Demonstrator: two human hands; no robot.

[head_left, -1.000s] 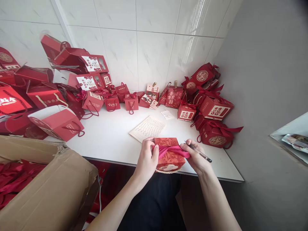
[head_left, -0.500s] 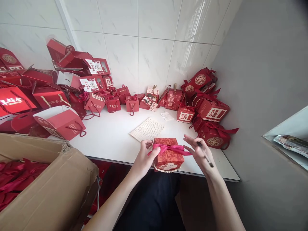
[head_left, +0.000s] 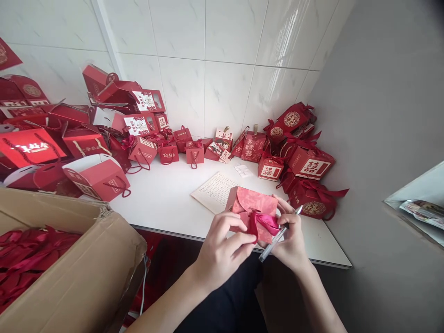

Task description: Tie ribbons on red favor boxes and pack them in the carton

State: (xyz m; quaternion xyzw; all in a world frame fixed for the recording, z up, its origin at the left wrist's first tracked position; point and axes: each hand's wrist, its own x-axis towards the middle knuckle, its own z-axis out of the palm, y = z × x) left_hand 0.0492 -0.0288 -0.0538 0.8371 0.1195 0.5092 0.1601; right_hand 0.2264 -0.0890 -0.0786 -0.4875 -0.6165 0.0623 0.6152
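Observation:
A red patterned gift box is held tilted above the front edge of the table, a magenta satin ribbon tied across it. My left hand is closed, its fingers pinching the ribbon's left end. Round the box's right side goes my right hand, gripping the box with a clear pen lodged between its fingers. Behind the box a handwritten sheet of paper lies on the white table, partly covered by the box.
Several red boxes are heaped along the left. More ribboned boxes are stacked at the right by a grey panel. An open cardboard carton filled with red ribbons stands front left. A small paper slip lies near the back.
The box has been raised and turned so its flap side shows. My right hand has moved in and gripped it; my left hand has shifted from the box's side to the ribbon.

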